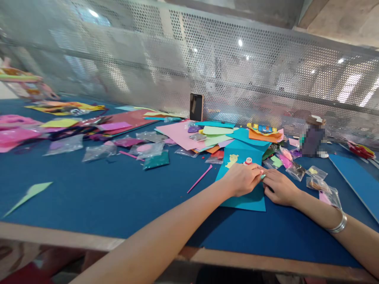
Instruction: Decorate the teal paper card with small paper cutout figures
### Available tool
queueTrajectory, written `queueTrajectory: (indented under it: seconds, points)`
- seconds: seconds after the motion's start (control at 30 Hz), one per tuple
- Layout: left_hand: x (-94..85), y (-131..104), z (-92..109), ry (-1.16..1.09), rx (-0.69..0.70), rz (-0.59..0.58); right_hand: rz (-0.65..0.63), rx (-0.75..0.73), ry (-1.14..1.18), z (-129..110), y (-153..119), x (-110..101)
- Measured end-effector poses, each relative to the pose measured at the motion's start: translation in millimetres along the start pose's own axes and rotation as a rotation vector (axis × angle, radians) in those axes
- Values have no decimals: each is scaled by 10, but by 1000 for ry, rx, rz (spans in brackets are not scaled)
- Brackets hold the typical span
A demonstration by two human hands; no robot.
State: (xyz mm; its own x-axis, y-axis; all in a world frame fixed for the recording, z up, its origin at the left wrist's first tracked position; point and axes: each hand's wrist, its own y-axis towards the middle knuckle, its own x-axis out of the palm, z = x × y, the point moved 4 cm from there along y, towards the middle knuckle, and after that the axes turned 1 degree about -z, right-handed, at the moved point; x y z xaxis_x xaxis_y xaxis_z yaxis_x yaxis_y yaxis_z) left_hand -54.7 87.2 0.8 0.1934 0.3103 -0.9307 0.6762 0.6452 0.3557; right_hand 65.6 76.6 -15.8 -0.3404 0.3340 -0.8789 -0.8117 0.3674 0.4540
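A bright blue paper card (pixel 242 203) lies on the dark blue table, with a yellow animal figure (pixel 232 160) and a small red and white figure (pixel 248 161) on its upper part. Over the card's right side, my left hand (pixel 242 179) is closed, its fingertips pinched together on something too small to make out. My right hand (pixel 280 186) rests at the card's right edge, fingers bent, its fingertips meeting those of my left hand. Whether it grips anything is hidden. A pink stick (pixel 199 178) lies left of the card.
Small plastic bags (pixel 156 159) and coloured paper sheets (pixel 177 135) spread behind and left of the card. A phone (pixel 196 107) stands against the perforated metal screen (pixel 219 67). More bags (pixel 318 184) and a blue board (pixel 355 177) lie at right.
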Motion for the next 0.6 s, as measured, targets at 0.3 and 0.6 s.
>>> queueTrajectory:
  seconds: [0.3, 0.6]
  points:
    - [-18, -11, 12, -8, 33, -47, 34, -53, -113, -60, -26, -27]
    - [-32, -26, 43, -81, 73, -85, 32, -66, -73, -66, -2, -32]
